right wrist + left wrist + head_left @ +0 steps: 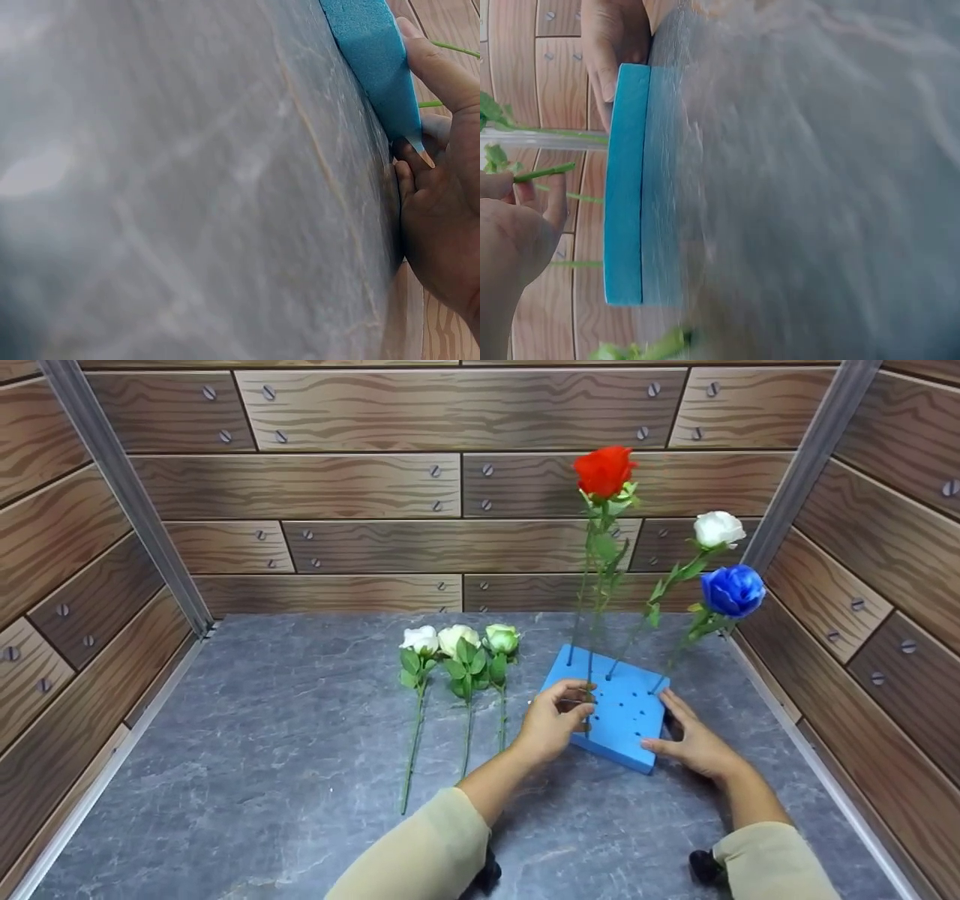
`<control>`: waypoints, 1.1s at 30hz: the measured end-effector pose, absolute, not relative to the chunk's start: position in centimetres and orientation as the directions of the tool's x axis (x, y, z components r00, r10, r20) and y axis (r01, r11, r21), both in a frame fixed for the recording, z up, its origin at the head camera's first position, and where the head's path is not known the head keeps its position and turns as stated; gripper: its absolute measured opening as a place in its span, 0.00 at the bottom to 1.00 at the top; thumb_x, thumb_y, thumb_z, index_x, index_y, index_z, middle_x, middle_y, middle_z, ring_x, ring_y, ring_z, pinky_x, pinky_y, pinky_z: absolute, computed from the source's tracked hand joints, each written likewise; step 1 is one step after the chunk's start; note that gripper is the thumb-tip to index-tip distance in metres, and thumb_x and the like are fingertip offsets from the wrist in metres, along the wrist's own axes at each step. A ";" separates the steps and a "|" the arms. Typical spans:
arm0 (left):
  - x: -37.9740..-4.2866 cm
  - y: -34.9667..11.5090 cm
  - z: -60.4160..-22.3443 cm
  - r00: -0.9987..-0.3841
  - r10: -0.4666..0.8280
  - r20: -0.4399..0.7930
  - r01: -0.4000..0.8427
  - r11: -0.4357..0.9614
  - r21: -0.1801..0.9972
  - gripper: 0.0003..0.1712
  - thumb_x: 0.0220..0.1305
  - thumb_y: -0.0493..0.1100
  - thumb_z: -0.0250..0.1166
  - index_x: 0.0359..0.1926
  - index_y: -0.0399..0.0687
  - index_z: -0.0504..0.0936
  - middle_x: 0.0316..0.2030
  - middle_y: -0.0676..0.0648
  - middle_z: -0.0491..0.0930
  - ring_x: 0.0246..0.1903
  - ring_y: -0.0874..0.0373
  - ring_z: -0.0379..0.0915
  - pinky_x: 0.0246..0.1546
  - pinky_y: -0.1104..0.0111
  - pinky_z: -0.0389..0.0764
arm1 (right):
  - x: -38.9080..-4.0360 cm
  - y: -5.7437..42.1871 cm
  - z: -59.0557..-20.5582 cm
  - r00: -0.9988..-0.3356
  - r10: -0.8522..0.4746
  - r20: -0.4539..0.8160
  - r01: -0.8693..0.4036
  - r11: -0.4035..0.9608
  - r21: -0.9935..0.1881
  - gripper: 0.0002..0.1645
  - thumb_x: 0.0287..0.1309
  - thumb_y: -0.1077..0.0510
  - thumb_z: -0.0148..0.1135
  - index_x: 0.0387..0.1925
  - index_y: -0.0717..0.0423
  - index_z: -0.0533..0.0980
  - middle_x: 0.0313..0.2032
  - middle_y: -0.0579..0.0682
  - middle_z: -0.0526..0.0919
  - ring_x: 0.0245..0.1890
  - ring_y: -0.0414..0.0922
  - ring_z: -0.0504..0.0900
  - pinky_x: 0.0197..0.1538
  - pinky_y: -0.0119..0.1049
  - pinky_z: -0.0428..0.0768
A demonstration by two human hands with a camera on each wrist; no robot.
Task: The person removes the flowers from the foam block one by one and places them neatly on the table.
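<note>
My left hand (553,721) pinches a green rose stem (546,172) between thumb and fingers, over the near left part of a blue foam block (619,716) with several holes. In the left wrist view the stem's cut end is apart from the block. Its upper part runs up to the red rose bloom (604,472); whether a second bloom is hidden there, I cannot tell. My right hand (694,742) grips the block's right corner, thumb on the near part and fingers along the side. A white rose (718,529) and a blue rose (733,591) stand tilted in the block.
Left of the block, a white rose (420,640), a cream rose (459,642) and a pale green rose (502,639) lie side by side on the grey marbled table (262,750). Wood-patterned walls (345,484) enclose the back and both sides.
</note>
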State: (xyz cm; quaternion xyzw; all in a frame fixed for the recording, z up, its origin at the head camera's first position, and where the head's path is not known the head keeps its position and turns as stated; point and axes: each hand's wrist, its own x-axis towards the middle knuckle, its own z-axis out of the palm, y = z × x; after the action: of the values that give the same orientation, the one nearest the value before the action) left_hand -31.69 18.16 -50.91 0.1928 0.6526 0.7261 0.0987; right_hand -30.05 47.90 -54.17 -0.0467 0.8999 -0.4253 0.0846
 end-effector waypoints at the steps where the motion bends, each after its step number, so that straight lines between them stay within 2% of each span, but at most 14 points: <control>1: -31.7 17.9 -50.9 -0.906 0.396 0.151 0.107 -0.132 0.985 0.19 0.78 0.33 0.64 0.66 0.44 0.83 0.53 0.44 0.84 0.49 0.58 0.83 0.49 0.64 0.93 | -30.0 47.9 -54.2 -0.982 -0.155 -0.112 -0.011 0.631 -0.776 0.72 0.66 0.43 0.77 0.88 0.56 0.37 0.88 0.65 0.28 0.85 0.75 0.30 0.82 0.79 0.41; 4: -31.7 17.2 -51.0 -0.904 0.400 0.154 0.105 -0.143 0.984 0.20 0.78 0.33 0.64 0.67 0.43 0.83 0.54 0.44 0.84 0.48 0.60 0.82 0.49 0.64 0.93 | -29.9 47.9 -54.2 -0.981 -0.159 -0.110 -0.016 0.633 -0.774 0.72 0.66 0.43 0.77 0.88 0.56 0.36 0.87 0.65 0.28 0.85 0.76 0.31 0.81 0.80 0.41; 10: -31.5 16.4 -51.0 -0.902 0.395 0.173 0.127 -0.140 0.982 0.19 0.78 0.33 0.64 0.66 0.47 0.84 0.56 0.37 0.84 0.48 0.58 0.83 0.48 0.64 0.93 | -30.1 48.0 -54.3 -0.980 -0.162 -0.112 -0.016 0.634 -0.773 0.72 0.66 0.45 0.77 0.88 0.56 0.36 0.87 0.65 0.28 0.85 0.76 0.31 0.81 0.80 0.44; 12: -31.3 16.2 -51.0 -0.903 0.391 0.177 0.134 -0.136 0.982 0.19 0.78 0.33 0.64 0.66 0.47 0.84 0.57 0.35 0.83 0.47 0.61 0.82 0.48 0.64 0.93 | -30.1 47.9 -54.4 -0.980 -0.163 -0.115 -0.014 0.630 -0.776 0.71 0.67 0.46 0.77 0.88 0.56 0.35 0.87 0.65 0.28 0.85 0.76 0.31 0.80 0.81 0.44; 15: -31.3 15.8 -51.0 -0.905 0.388 0.174 0.133 -0.130 0.983 0.20 0.78 0.33 0.64 0.66 0.47 0.84 0.57 0.35 0.84 0.46 0.63 0.82 0.49 0.64 0.93 | -30.1 47.8 -54.3 -0.979 -0.166 -0.121 -0.010 0.628 -0.778 0.71 0.67 0.45 0.76 0.88 0.56 0.35 0.87 0.65 0.27 0.84 0.76 0.29 0.80 0.82 0.43; 21: -31.3 15.0 -50.9 -0.915 0.370 0.163 0.129 -0.114 0.985 0.21 0.78 0.33 0.64 0.67 0.47 0.83 0.56 0.40 0.85 0.47 0.60 0.83 0.49 0.64 0.93 | -30.3 47.8 -54.3 -0.980 -0.162 -0.113 -0.016 0.633 -0.774 0.71 0.66 0.44 0.77 0.88 0.56 0.36 0.87 0.65 0.28 0.85 0.76 0.29 0.80 0.81 0.40; 28: -31.3 14.0 -50.8 -0.922 0.351 0.164 0.147 -0.076 0.986 0.21 0.78 0.34 0.65 0.67 0.48 0.83 0.59 0.32 0.83 0.48 0.56 0.84 0.48 0.65 0.93 | -30.3 47.8 -54.5 -0.979 -0.159 -0.126 -0.002 0.628 -0.778 0.72 0.66 0.43 0.77 0.89 0.54 0.35 0.87 0.64 0.27 0.85 0.76 0.29 0.80 0.82 0.40; 33: -31.0 13.0 -50.7 -0.928 0.331 0.171 0.174 -0.018 0.984 0.21 0.77 0.36 0.66 0.67 0.49 0.83 0.57 0.35 0.85 0.47 0.58 0.84 0.47 0.65 0.93 | -30.2 47.7 -54.4 -0.979 -0.155 -0.131 0.007 0.619 -0.785 0.73 0.66 0.43 0.77 0.89 0.53 0.35 0.88 0.64 0.27 0.85 0.76 0.28 0.80 0.82 0.39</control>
State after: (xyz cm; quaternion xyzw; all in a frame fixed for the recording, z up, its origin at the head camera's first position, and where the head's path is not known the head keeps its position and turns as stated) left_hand -31.04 13.05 -50.69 0.1809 0.6984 0.6902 0.0567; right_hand -30.19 47.73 -54.43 -0.0415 0.8949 -0.4345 0.0933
